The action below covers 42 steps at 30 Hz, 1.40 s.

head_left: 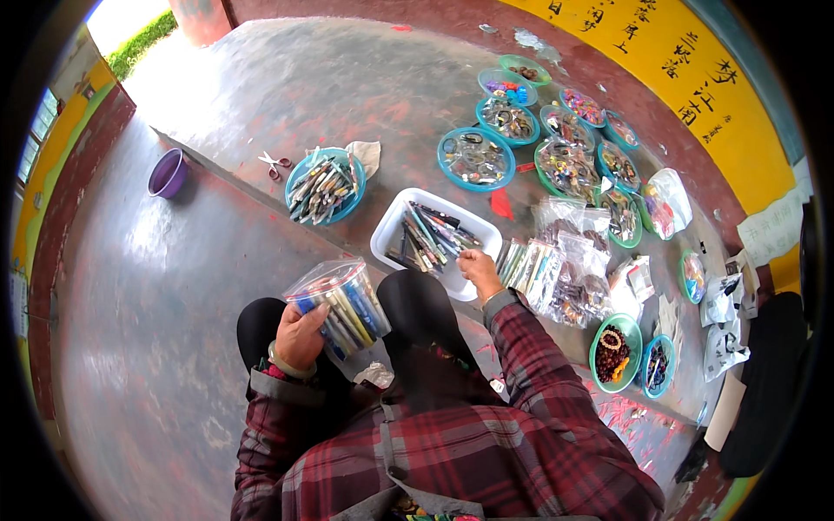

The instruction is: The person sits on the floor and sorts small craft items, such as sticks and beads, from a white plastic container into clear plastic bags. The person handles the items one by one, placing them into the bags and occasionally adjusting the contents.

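My left hand [301, 339] grips a clear plastic bag [349, 306] by its side, above my knees. Blue, yellow and dark pens stand packed side by side inside it. A white tub [382, 227] sits on the floor just beyond my knees, with many loose pens [426, 233] lying in it, mostly toward its left and middle. Over the tub's right part is my right hand [480, 273], its fingers curled together near the pen ends. Whatever those fingers may hold is too small to make out.
At the far left of the tub stands a blue basin [362, 187] heaped with pens, beside scissors [275, 161] and a cloth [366, 156]. A purple basin [167, 176] is farther left. Filled plastic bags [580, 269] and several basins of small goods [476, 159] crowd the right.
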{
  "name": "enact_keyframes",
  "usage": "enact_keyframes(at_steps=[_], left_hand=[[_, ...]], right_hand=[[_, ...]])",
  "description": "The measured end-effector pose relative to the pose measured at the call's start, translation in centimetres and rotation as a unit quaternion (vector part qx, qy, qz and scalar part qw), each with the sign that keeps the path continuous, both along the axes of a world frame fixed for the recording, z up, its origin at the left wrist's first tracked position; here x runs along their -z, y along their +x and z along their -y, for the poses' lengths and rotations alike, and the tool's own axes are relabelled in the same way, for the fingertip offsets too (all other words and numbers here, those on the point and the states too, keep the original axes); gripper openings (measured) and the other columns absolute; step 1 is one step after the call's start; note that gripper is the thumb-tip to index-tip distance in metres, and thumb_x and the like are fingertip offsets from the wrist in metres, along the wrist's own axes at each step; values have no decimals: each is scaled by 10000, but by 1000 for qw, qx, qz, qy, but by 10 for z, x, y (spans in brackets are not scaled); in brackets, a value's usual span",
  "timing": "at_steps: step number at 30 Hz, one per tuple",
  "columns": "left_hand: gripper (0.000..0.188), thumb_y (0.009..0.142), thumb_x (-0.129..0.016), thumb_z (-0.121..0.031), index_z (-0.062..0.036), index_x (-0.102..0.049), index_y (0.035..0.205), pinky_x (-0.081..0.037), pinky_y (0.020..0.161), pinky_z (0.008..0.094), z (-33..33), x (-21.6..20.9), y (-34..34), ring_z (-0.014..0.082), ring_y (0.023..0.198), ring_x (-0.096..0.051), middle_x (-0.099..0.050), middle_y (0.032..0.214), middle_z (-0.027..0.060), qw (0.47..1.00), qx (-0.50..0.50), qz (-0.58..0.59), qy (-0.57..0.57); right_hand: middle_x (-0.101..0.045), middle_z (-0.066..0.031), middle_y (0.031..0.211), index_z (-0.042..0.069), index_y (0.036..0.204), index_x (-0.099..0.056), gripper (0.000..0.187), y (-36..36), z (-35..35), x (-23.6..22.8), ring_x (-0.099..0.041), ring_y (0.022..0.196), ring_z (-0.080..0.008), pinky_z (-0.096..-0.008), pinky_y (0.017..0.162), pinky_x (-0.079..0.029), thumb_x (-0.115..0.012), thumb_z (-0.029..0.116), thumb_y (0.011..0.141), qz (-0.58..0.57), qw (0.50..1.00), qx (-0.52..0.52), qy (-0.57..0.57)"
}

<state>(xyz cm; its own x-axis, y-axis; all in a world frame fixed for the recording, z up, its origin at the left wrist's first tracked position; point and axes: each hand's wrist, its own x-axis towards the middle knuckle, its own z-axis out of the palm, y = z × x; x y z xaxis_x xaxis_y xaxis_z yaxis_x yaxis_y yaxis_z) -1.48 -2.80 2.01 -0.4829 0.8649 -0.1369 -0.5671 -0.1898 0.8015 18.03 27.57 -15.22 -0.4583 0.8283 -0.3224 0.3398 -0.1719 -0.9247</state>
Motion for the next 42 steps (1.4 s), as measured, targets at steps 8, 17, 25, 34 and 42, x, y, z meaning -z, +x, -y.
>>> enact_keyframes(at_steps=[8, 17, 25, 34, 42], left_hand=[[440, 872, -579, -116, 43, -448, 1261, -418, 943, 355, 2, 0, -5, 218, 1063, -560, -582, 1162, 123, 1000, 14, 11, 13], [444, 868, -573, -160, 41, -458, 1247, -418, 943, 360, -2, -3, -6, 235, 1066, -565, -579, 1172, 132, 1000, 17, 12, -4], [394, 870, -565, -80, 39, -482, 1236, -436, 926, 351, -7, -7, -1, 214, 1040, -578, -594, 1146, 111, 999, 21, 35, 28], [313, 886, -519, -76, 43, -536, 1176, -475, 876, 353, -25, 2, 5, 219, 969, -616, -621, 1098, 123, 997, 70, 39, 25], [349, 873, -536, -33, 30, -515, 1215, -451, 916, 372, -47, -9, 13, 209, 1014, -597, -608, 1130, 111, 987, 115, 58, 98]], right_hand=[[-561, -52, 620, 5, 717, -625, 132, -30, -18, 83, -534, 511, -144, -277, 440, -430, -680, 126, 714, 88, 994, -23, -65], [-565, -60, 578, 8, 717, -618, 128, -46, -14, 108, -551, 490, -148, -293, 406, -424, -682, 115, 690, 136, 987, 5, 80], [-613, -72, 728, -33, 972, -584, 228, -14, 6, 52, -603, 614, -144, -248, 530, -493, -652, 100, 800, -81, 976, 139, -148], [-631, -66, 827, 6, 989, -575, 145, 47, 4, -56, -607, 734, -126, -234, 655, -489, -592, 95, 876, -267, 950, 159, -31], [-657, -91, 934, -4, 1064, -574, 198, 34, 23, -256, -637, 813, -155, -248, 696, -510, -592, 75, 883, -390, 915, 36, 94]])
